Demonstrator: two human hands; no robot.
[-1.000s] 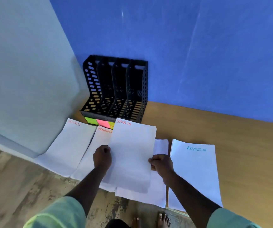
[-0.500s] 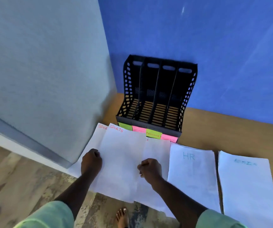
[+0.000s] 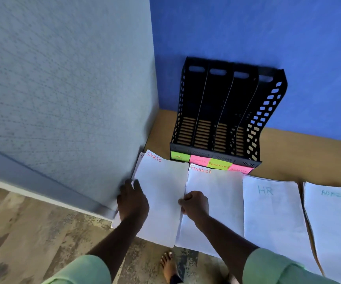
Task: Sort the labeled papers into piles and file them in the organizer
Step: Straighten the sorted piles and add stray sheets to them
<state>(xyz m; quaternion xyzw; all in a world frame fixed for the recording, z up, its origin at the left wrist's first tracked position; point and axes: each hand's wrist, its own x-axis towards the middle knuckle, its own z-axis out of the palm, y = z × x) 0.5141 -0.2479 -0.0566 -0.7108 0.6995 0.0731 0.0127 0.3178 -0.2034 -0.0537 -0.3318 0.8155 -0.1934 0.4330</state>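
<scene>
A white sheet marked SPORTS (image 3: 161,193) lies over the leftmost pile on the wooden desk. My left hand (image 3: 132,199) rests on its left edge with fingers spread. My right hand (image 3: 195,203) pinches its right edge in a closed grip. To the right lie the FINANCE pile (image 3: 216,193), the HR pile (image 3: 272,210) and the ADMIN pile (image 3: 335,218). Behind them stands the black organizer (image 3: 227,111), its slots empty, with green and pink sticky labels (image 3: 210,161) along its front lip.
A grey partition panel (image 3: 67,95) hems in the desk on the left, touching the SPORTS pile. A blue wall (image 3: 268,33) stands behind the organizer. Bare desk (image 3: 309,156) shows to the organizer's right. Below the desk edge are the floor and a bare foot (image 3: 168,265).
The SPORTS sheet has travelled left from above the FINANCE pile and come down on the leftmost pile. My left hand's fingers have spread. The camera has swung left.
</scene>
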